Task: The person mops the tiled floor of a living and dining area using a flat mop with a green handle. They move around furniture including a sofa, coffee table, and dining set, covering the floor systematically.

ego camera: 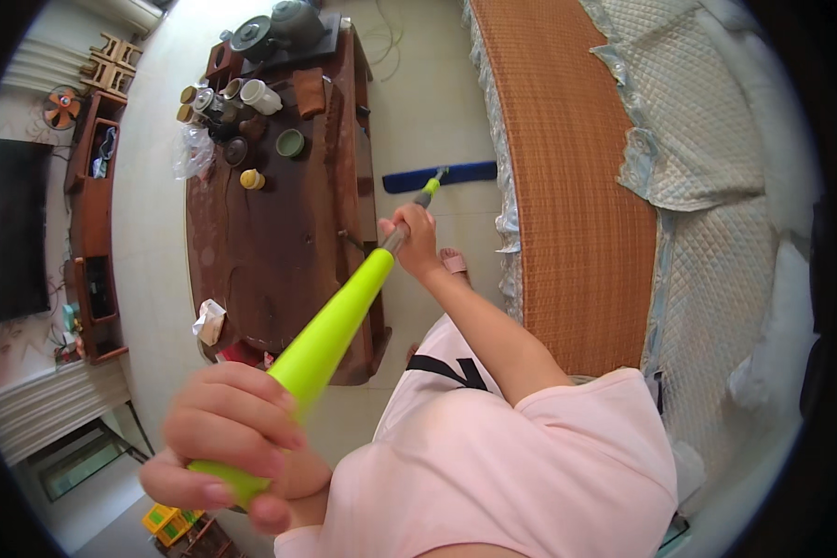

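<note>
A flat mop's long handle, lime green on its thick upper part and grey metal lower down, runs from the lower left up to the mop's blue head. That head lies across the tiled floor between the wooden table and the sofa. Near the top end of the handle, my left hand is wrapped around the green grip. My right hand holds the grey metal pole farther down, close to the mop head. A pink slipper shows just below my right hand.
Left of the mop is a dark wooden tea table bearing a green cup, jars, pots and a tissue pack. A sofa with a woven orange-brown mat borders the right side. Loose cable lies on the floor ahead.
</note>
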The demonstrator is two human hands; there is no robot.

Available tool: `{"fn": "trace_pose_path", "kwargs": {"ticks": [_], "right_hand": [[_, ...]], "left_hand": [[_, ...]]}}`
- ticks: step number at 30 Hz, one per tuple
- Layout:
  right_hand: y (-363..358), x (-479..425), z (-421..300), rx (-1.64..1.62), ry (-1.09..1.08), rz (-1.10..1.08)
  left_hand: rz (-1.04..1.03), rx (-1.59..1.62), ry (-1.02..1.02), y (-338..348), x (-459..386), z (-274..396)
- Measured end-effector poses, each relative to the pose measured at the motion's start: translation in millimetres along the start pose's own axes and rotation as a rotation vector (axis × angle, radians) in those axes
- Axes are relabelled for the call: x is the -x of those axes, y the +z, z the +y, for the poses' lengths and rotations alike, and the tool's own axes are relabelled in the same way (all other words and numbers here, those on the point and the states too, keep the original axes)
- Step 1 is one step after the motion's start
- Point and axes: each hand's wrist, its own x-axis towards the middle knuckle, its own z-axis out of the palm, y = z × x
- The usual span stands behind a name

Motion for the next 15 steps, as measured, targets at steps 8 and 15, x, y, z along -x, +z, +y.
{"fn": "trace_pose_path", "kwargs": {"ticks": [8, 15], "right_hand": [[-18, 149, -59, 0.083, -0.064, -0.011], [-42, 241, -108, 0.083, -0.068, -0.258]], "left_hand": [[-0.053, 0.116, 0.065, -16, 68, 106], [0.045, 0.065, 0.034, -28, 112, 181]]}}
